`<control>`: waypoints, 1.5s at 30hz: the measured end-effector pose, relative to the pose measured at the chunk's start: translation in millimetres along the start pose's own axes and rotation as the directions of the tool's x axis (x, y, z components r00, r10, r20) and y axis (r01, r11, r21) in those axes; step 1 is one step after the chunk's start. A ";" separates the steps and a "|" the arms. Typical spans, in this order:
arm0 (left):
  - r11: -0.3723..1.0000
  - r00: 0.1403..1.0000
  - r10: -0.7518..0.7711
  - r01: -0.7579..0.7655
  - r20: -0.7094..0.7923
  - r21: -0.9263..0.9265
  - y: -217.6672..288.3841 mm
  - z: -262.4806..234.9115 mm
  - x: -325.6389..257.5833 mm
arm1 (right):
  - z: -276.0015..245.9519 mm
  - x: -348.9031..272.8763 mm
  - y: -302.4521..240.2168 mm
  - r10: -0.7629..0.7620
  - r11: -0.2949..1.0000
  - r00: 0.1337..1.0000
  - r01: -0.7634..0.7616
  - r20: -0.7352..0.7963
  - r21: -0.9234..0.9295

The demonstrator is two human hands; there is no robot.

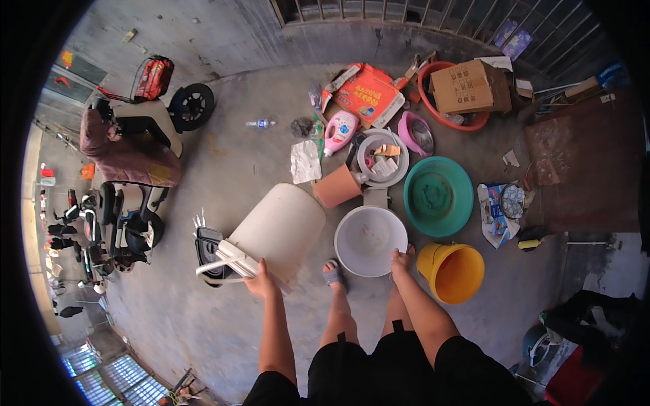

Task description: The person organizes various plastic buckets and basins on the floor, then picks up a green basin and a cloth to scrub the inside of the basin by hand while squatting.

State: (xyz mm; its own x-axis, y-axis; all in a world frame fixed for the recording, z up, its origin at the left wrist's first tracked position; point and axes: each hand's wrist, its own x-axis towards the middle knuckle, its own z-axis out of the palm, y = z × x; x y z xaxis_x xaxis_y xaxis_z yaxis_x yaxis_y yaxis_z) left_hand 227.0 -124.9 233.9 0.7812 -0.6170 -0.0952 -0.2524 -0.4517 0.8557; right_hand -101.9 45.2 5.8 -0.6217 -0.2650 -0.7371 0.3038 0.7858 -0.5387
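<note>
Concrete floor is spreading out under a person who is standing in black shorts and looking straight down. Their left hand is gripping, fingers closed, the edge of a white folded frame that is sitting against the bottom end of a big cream-coloured tub, which is lying tilted on its side and reaching up toward one o'clock from that hand. Their right hand is resting on the near rim of a white basin, at about four o'clock on its circle; how far the fingers are curling around the rim I cannot tell from here. A sandalled foot is touching the basin's rim at about seven o'clock. Just beside the basin at four o'clock a yellow bucket is standing upright, and at one o'clock a green basin is lying flat. An orange flowerpot is tipping on its side at eleven o'clock of the white basin, with a pink detergent bottle farther up. A red basin holding a cardboard box is sitting well apart, toward the railing. Scooters are parked well away at nine o'clock.
</note>
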 end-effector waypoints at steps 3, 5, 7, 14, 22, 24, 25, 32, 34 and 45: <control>0.979 0.997 0.084 -0.082 -0.001 0.187 -40.0 49.5 -4.1 | -12.6 50.6 53.7 -0.308 0.889 0.926 0.198 -0.219 -0.413; 0.970 0.992 0.122 -0.127 0.038 0.206 -63.1 67.0 -1.5 | -12.2 59.8 72.0 -0.002 0.941 0.979 -0.067 -0.203 -0.332; 0.980 0.983 0.102 -0.126 0.153 0.157 -80.8 101.6 -24.4 | -31.3 79.3 87.5 -0.042 0.908 0.960 -0.079 -0.276 -0.411; 0.916 0.907 0.177 -0.294 0.382 0.273 -194.7 126.7 0.4 | -6.0 26.2 22.8 0.376 0.926 0.919 -0.378 0.120 -0.008; 0.973 0.700 -0.182 0.027 0.691 0.229 -213.9 154.1 -45.8 | -30.3 36.9 26.7 0.358 0.914 0.919 -0.381 0.166 0.141; 0.953 0.672 -0.263 0.067 0.692 0.297 -209.4 152.6 -55.3 | -32.3 41.2 26.8 0.376 0.906 0.915 -0.396 0.146 0.148; 0.965 0.675 -0.208 0.022 0.708 0.262 -212.4 146.9 -54.6 | -28.0 40.5 22.2 0.387 0.902 0.906 -0.411 0.170 0.136; 0.904 0.507 -0.428 0.232 0.748 0.359 -189.2 119.2 -130.1 | -73.9 64.7 29.1 0.115 0.978 0.992 -0.122 0.049 0.172; 0.825 0.380 -0.555 0.360 0.740 0.435 -177.2 92.4 -118.9 | -56.9 35.1 2.0 0.056 0.986 0.993 -0.071 0.099 0.153; 0.745 0.157 -0.474 0.595 0.866 0.301 -78.7 51.7 -159.8 | -129.5 -150.4 -111.0 -0.080 0.983 0.994 0.067 0.071 0.168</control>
State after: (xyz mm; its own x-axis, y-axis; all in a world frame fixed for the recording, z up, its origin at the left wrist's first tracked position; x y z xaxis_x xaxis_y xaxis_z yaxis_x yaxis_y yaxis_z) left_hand 92.5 -24.1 155.5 -0.2522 -0.4408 -0.8615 0.1050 -0.8975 0.4284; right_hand -135.6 70.2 229.3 -0.5910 -0.3659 -0.7189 0.3787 0.6610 -0.6478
